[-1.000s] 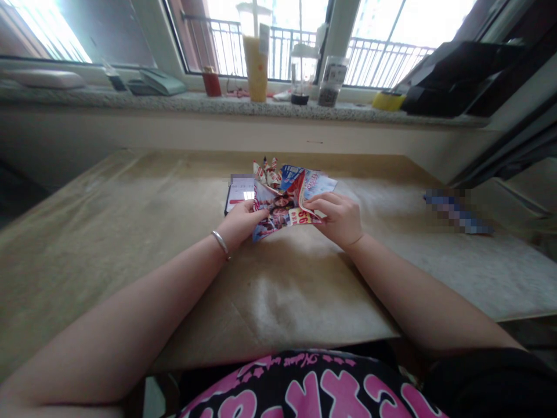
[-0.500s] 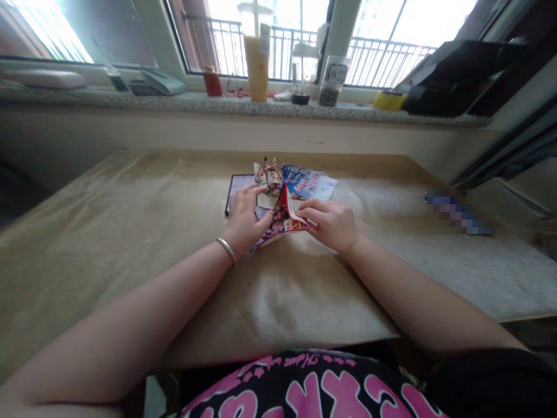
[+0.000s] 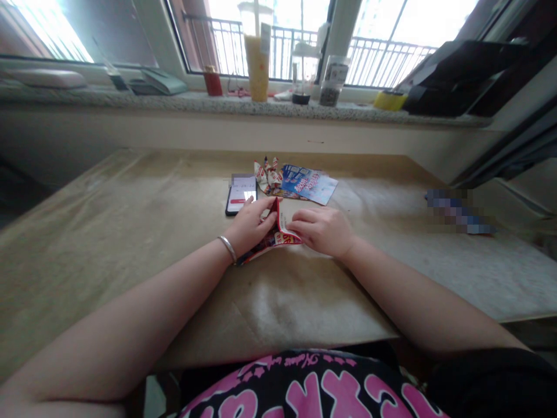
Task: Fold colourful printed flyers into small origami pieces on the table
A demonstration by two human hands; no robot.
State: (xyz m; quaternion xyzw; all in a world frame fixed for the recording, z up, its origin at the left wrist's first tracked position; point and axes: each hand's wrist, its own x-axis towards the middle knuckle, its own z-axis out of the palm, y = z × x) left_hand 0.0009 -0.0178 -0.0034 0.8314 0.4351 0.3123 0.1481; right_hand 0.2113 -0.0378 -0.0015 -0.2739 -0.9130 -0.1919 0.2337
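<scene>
A colourful printed paper sheet [image 3: 278,239] with red edges and a pale back is bent up between my two hands, close above the table. My left hand [image 3: 252,223], with a silver bangle at the wrist, grips its left part between thumb and fingers. My right hand [image 3: 324,229] pinches the sheet's right edge, its fingers curled. Just beyond my left hand lies a phone [image 3: 242,200] with a lit screen. Folded paper pieces [image 3: 267,174] stand behind the sheet, beside several fanned blue printed cards [image 3: 315,186].
A tan cover lies over the table [image 3: 174,191]. At the right lies a blurred blue item [image 3: 461,215]. The stone windowsill [image 3: 187,101] holds a tall yellow drink cup [image 3: 256,69], a red jar [image 3: 213,81], clear containers [image 3: 333,81], yellow tape [image 3: 389,100] and a black bag [image 3: 456,81].
Both hands have shifted the sheet slightly toward me and to the left. The phone screen and the lower edges of the blue cards now show more fully.
</scene>
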